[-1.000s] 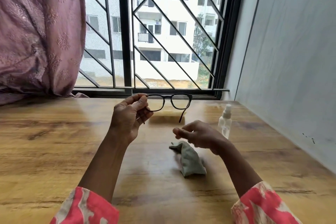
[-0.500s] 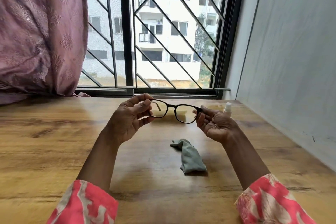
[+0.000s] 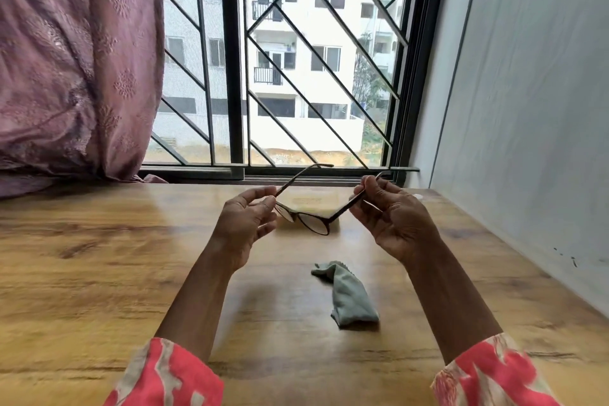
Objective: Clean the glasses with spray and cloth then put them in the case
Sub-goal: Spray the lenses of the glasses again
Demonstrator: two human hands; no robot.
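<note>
Above the wooden table [image 3: 99, 273], at the middle of the scene, we hold the glasses [image 3: 308, 219] up between both hands with the arms unfolded and pointing away toward the window [image 3: 296, 59]. Our left hand [image 3: 245, 224] pinches the left arm of the frame between thumb and forefinger, close to the hinge, while the other fingers curl loosely below and hold nothing. Our right hand [image 3: 393, 217] pinches the right arm of the frame in the same way, a little higher, its fingers curled round the thin bar. We see the lenses hanging low between the two hands, tilted toward us and clear of the table. Nearer to us, just right of centre, the cloth [image 3: 349, 297] lies crumpled on the wood, apart from both hands. At the far right edge of the table, behind our right hand, we make out only a small white top, which appears to be the spray bottle [image 3: 418, 196]; the rest is hidden. On the far left hangs a pink curtain [image 3: 72, 59], and a pale wall [image 3: 527, 92] closes the right side. Red patterned sleeves [image 3: 171, 376] show at the near edge.
</note>
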